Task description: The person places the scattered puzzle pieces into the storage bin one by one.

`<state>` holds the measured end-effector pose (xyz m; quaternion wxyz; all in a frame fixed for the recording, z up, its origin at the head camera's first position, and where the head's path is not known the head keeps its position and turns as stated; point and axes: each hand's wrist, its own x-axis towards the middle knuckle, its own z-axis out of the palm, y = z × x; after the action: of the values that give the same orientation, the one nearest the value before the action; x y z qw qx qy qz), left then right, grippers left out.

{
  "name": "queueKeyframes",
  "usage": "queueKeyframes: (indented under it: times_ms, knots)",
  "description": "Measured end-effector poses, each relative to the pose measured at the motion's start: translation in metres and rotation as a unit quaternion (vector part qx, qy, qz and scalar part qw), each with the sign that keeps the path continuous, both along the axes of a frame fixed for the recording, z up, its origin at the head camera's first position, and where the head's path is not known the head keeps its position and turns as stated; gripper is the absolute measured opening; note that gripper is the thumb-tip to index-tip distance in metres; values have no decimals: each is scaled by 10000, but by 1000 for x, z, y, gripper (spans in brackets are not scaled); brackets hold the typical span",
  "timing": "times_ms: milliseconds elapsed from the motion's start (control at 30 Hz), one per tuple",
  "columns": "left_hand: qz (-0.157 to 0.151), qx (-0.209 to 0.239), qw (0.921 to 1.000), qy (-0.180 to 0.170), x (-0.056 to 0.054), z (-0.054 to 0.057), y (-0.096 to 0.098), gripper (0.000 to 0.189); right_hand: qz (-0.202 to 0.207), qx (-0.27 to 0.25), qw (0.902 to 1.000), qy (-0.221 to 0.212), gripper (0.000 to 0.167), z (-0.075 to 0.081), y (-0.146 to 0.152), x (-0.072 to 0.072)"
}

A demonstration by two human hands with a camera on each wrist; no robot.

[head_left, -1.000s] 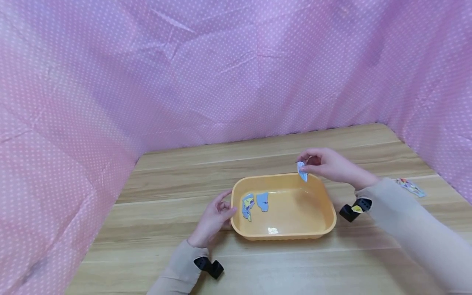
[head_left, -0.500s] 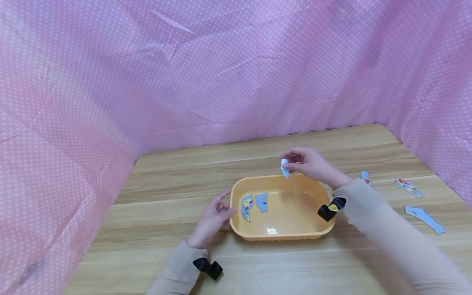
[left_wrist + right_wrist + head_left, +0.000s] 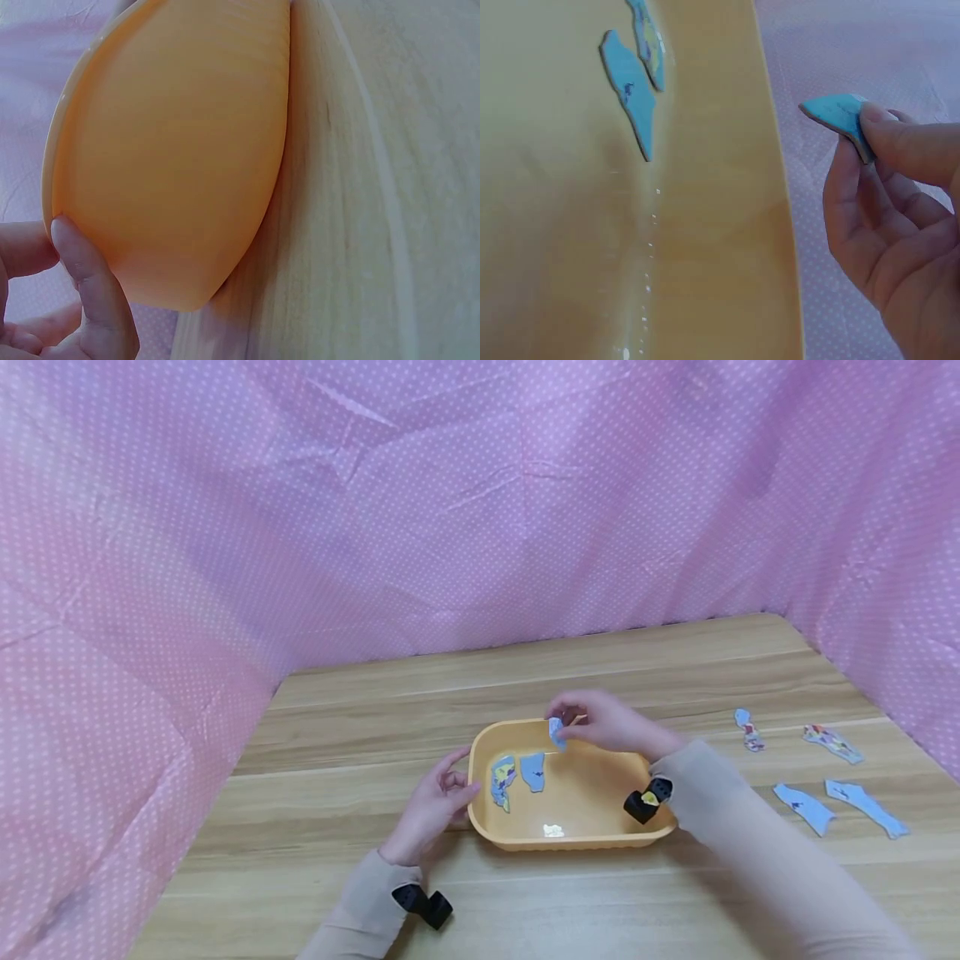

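A shallow yellow-orange plastic tub (image 3: 570, 842) sits on the wooden table. My left hand (image 3: 431, 814) grips its left rim, the thumb (image 3: 86, 262) pressed on the tub's wall in the left wrist view. Between thumb and fingers, my right hand (image 3: 606, 722) pinches a small light-blue puzzle piece (image 3: 834, 111) over the tub's far rim. Inside the tub, toward the left, lie a blue and yellow puzzle piece (image 3: 503, 782) and a plain blue one with a small purple mark (image 3: 533, 772). They lie side by side, flat on the bottom.
Right of the tub, several more puzzle pieces lie on the table: a narrow one (image 3: 748, 729), a colourful one (image 3: 832, 742) and two blue ones, a broad piece (image 3: 804, 808) and a long piece (image 3: 866, 807). Pink dotted cloth (image 3: 480, 527) hangs behind and at both sides.
My right hand has moved left and then lower with the puzzle piece, from the tub's far right corner to its far rim's middle. More pieces on the table have come into sight. My left hand stays put.
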<state>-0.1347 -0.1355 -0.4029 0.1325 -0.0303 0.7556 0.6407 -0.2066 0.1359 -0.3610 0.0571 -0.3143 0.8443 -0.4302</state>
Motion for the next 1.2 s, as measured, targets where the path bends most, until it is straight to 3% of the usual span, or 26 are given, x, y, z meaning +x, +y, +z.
queueKeyframes:
  times_ms: [233,567,867,1200]
  knots:
    - [-48,61,10000,52,0,2,0,59,12,268,9996,86,20,-2,-8,1]
    - [-78,-38,10000,-36,-4,1,-4,59,293,797,9921,920,19,-14,-11,-7]
    - [-84,-38,9999,-48,-5,2,-5,58,371,940,9918,782,18,-17,-14,-7]
    - [-163,33,9998,-85,-5,4,-7,58,120,1031,9944,198,17,-16,-16,-5]
